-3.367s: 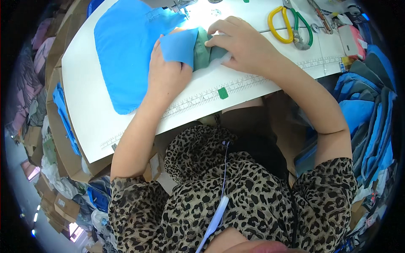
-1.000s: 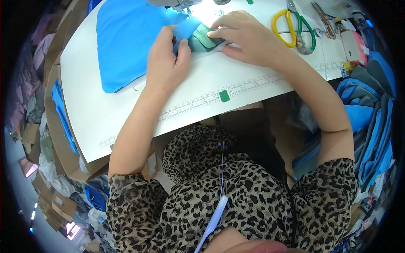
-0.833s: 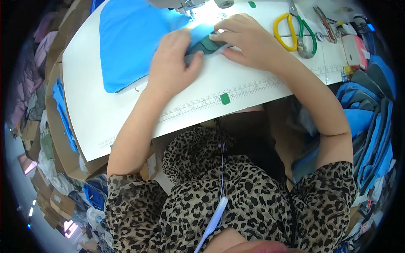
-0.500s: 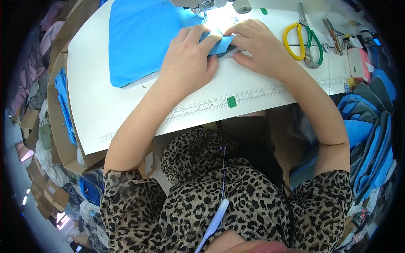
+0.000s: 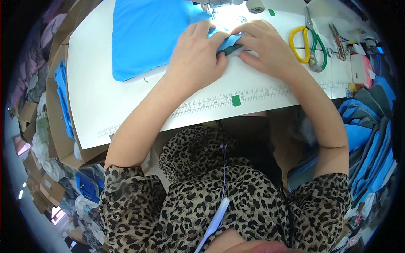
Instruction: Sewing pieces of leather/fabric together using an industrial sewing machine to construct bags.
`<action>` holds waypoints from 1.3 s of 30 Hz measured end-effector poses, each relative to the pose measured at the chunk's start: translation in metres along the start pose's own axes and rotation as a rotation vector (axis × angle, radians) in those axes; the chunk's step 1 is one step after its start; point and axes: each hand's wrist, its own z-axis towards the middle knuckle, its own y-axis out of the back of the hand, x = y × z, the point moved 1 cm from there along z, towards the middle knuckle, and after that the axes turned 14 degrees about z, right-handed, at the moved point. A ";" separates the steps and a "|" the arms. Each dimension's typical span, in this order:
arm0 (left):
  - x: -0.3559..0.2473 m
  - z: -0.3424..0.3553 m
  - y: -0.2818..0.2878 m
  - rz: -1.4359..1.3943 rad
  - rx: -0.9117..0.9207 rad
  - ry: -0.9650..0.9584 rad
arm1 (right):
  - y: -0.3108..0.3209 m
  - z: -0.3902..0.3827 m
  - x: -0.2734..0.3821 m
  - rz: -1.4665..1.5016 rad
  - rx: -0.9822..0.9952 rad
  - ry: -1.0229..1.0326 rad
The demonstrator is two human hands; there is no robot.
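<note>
Under the sewing machine head [image 5: 217,3], lit by its lamp, lies a large blue fabric piece [image 5: 143,38]. At its right a small light-blue flap [image 5: 232,40] lies over a dark grey-green layer [image 5: 230,50] and a pale edge. My left hand [image 5: 198,57] has its fingers bent on the flap near the needle area, thumb lower down, pinching the layers. My right hand [image 5: 263,52] grips the flap's right end with curled fingertips. The exact fingertip contacts are partly lost in glare.
Yellow-and-green scissors [image 5: 300,46], snips [image 5: 337,42] and a pink-and-white object [image 5: 362,69] sit at the right of the white table [image 5: 97,97], which has a printed ruler strip. Cardboard boxes [image 5: 57,122] stand left; stacked blue and grey fabric pieces [image 5: 365,139] lie right of the table.
Both hands have moved rightward along with the cloth. My left hand's fingers have reached farther over the small blue flap, which now covers most of the green layer that showed earlier.
</note>
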 end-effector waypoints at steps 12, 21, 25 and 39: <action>0.016 0.000 -0.003 0.003 0.046 -0.002 | -0.016 0.009 0.018 -0.175 -0.066 -0.085; 0.028 0.006 -0.010 0.109 -0.007 -0.047 | -0.021 0.015 0.019 -0.206 -0.075 -0.151; 0.022 0.010 -0.009 0.164 -0.089 -0.095 | -0.024 0.011 0.013 -0.196 -0.106 -0.136; 0.027 0.002 -0.014 -0.171 -0.069 0.147 | -0.008 0.005 0.014 0.030 -0.091 -0.059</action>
